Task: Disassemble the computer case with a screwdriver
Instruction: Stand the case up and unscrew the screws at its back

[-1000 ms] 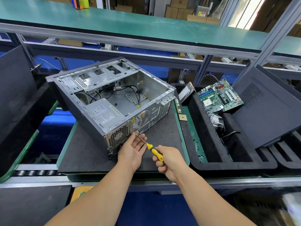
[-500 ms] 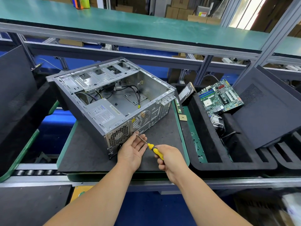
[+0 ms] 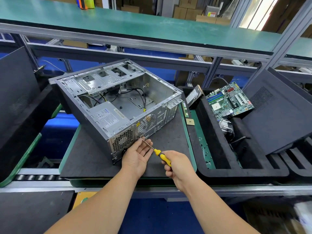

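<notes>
Computer case (image 3: 118,105) lay open on its side on a dark mat (image 3: 87,156) on the bench. Right hand (image 3: 179,163) gripped the yellow-handled screwdriver (image 3: 159,153), its tip at the case's rear panel beside the fan grille. Left hand (image 3: 137,155) was spread, palm up, fingers beneath the shaft.

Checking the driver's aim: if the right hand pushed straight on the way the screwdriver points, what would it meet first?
The right hand points the screwdriver up-left. Its tip already looks set on the rear panel of the computer case, beside the power supply grille, over the left hand; depth is uncertain.
</notes>
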